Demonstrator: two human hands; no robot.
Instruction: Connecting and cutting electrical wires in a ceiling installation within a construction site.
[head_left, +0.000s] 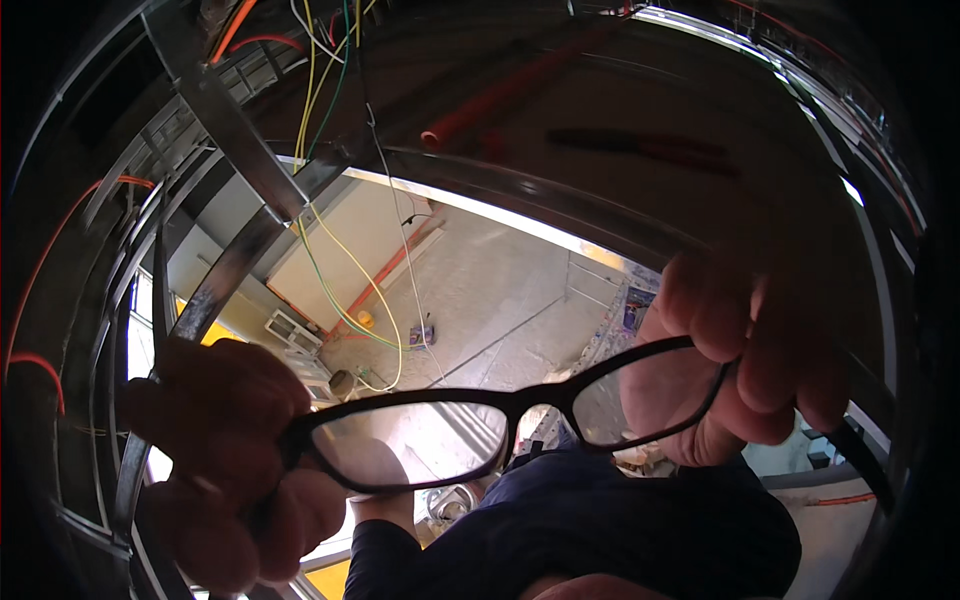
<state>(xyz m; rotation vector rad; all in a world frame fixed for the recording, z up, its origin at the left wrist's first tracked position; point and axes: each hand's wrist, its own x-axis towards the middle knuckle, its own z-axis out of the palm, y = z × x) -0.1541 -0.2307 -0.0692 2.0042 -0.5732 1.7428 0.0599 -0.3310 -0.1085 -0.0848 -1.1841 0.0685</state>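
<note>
A pair of black-framed glasses (518,397) is held level across the lower middle of the view, close to the camera. My left hand (235,460) has its fingers curled round the left end of the frame, in shadow. My right hand (720,360) grips the right end, with part of it seen through the lens. A dark temple arm sticks out below my right fingers. My dark-clothed body fills the bottom of the view below the glasses.
A dark surface edged by metal beams (240,140) holds a red tube (470,120) and dark-red pliers (640,150). Yellow, green and white wires (390,320) hang through an opening to a concrete floor (500,290) far below. Orange conduit (50,370) runs at left.
</note>
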